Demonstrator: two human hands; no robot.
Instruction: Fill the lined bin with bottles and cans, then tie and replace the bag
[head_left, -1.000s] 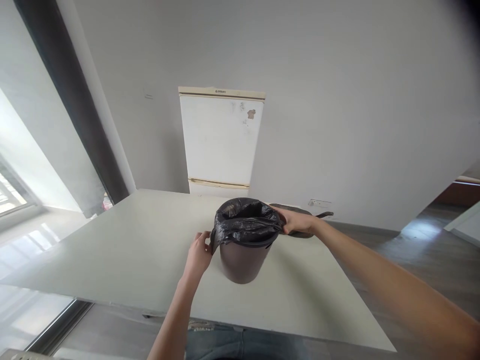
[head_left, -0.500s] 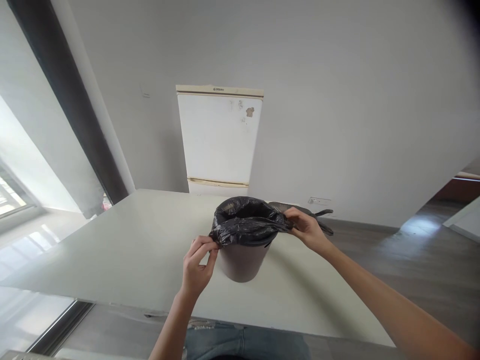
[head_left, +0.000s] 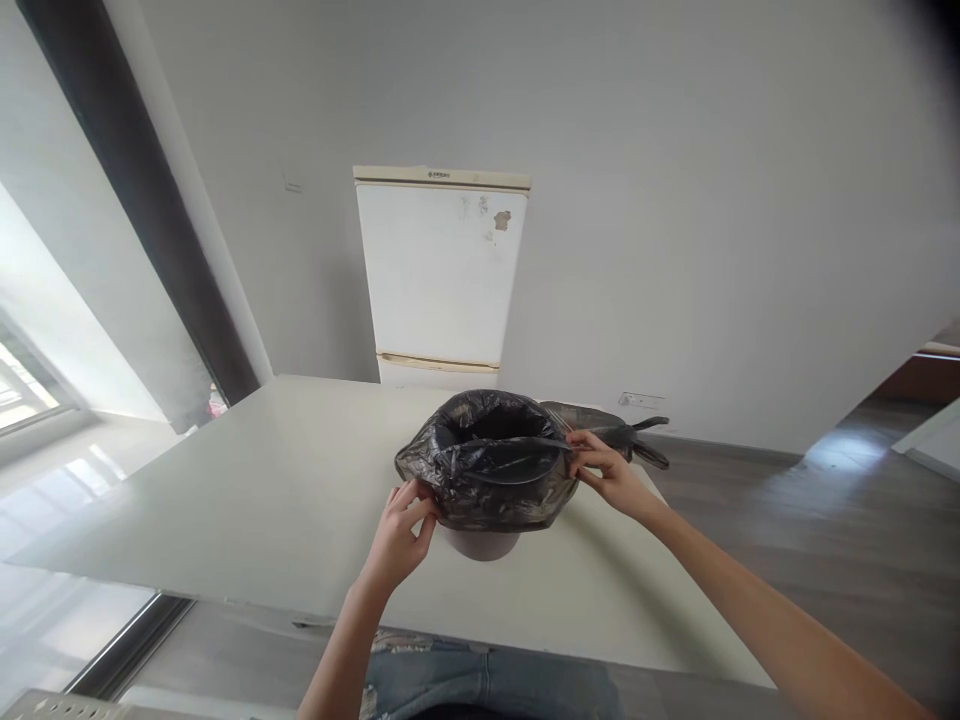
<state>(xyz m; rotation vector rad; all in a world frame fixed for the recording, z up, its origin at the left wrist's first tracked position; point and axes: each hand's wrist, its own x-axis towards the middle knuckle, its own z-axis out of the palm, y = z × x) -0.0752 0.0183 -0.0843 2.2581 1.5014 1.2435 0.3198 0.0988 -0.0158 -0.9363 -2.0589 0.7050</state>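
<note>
Black bag [head_left: 495,508] hangs over bin [head_left: 482,547] on table [head_left: 300,480].
Left hand [head_left: 403,530] pinches bag's lower-left edge; right hand [head_left: 613,484] pinches its right side, near dark bundle [head_left: 602,424].

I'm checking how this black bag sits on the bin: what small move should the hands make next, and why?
Probably the left hand should ease the left side of the black bag down against the bin: that side juts out in a loose point, while the front drapes low and the right hand pinches the other side.
</note>
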